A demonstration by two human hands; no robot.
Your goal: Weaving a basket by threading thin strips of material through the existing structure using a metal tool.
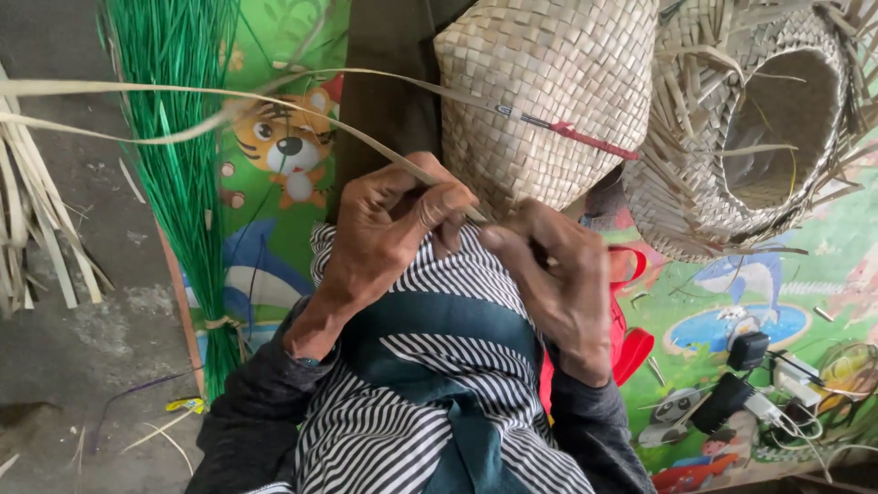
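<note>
- Head view, setting: bare grey concrete floor (64,348) at left; at right a bright green play mat (823,256) printed with cartoon animals, among them a tiger at upper left and a pond scene at right.
- Head view, hands: left hand (389,233) closed in a pinch on a pale flat straw strip (274,105); thumb and forefinger press the strip just under the lower edge of the woven basket (549,91). Right hand (558,284) lies just beside it, thumb tip against the same spot, fingers curled; whether it grips anything cannot be told.
- Head view, work piece: the woven basket, pale checker plait, rests above the lap on striped cloth (412,430); the strip runs from its lower edge away to the left, out of the picture.
- Head view, tool: a slim red-handled tool (585,137) lies slanted across the basket's face.
- Step in hand, as judged: a strip is being worked in at the basket's edge. The next move would call for steady tension on the strip and a firm hold of the edge by the other hand.
- Head view, materials: a green bundle of dyed fibres (183,183), tied near its foot, stands at left; loose pale strips (37,229) lie beyond it.
- Head view, other goods: a second basket (750,128), unfinished, open mouth and ragged strip ends, upper right; black and white chargers with cables (768,384) at lower right; a red scissors handle (631,348) beside the right wrist. No legible label or sign.
</note>
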